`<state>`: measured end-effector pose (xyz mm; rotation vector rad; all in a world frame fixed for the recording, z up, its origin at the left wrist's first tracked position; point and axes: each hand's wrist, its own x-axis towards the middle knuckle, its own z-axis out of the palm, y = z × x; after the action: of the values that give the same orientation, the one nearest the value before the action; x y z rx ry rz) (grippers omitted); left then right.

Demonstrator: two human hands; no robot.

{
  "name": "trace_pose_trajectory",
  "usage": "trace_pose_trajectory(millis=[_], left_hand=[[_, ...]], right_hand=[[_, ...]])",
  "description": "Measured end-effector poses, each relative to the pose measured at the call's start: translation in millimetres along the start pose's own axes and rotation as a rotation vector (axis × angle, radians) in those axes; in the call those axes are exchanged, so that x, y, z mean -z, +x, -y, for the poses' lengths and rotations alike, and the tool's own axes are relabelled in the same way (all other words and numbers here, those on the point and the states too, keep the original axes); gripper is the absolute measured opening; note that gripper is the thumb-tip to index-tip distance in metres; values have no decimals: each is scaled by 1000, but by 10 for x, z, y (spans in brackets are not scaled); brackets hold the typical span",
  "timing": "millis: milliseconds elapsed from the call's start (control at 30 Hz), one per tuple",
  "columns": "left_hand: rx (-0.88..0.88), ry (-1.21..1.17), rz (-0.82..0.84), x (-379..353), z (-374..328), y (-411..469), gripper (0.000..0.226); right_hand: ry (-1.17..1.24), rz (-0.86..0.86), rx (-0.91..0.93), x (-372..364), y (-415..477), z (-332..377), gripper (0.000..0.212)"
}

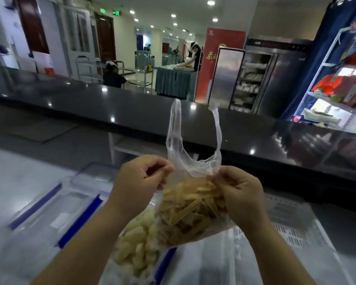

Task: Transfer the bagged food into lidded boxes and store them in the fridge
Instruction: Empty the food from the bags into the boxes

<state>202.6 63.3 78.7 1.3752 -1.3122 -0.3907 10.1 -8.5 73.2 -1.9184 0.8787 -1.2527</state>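
Pinching bag, both hands hiding its neck

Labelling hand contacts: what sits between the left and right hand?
In the head view, the gathered neck of the clear bag of yellow strips spans between left hand and right hand; both pinch it.

Bare table lies open far left. Clear boxes crowd the left, a pale food bag the near middle, a perforated white crate the right; a dark counter walls the back.
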Motion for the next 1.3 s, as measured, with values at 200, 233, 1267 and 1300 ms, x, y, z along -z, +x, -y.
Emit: trace_pose_trajectory(millis=[200, 233, 1267, 1300], left_hand=[[68, 44, -77, 1123, 440, -490, 11], [66, 51, -85, 1297, 492, -549, 12], [524, 410, 295, 2636, 1875, 241, 15], [537, 400, 321, 2626, 1920, 272, 15]], right_hand=[[22, 40, -4, -1163, -325, 457, 27], [25, 32, -15, -1357, -364, 532, 26], [215, 274, -756, -3601, 181, 53, 34], [200, 281, -769, -3608, 198, 16, 33]])
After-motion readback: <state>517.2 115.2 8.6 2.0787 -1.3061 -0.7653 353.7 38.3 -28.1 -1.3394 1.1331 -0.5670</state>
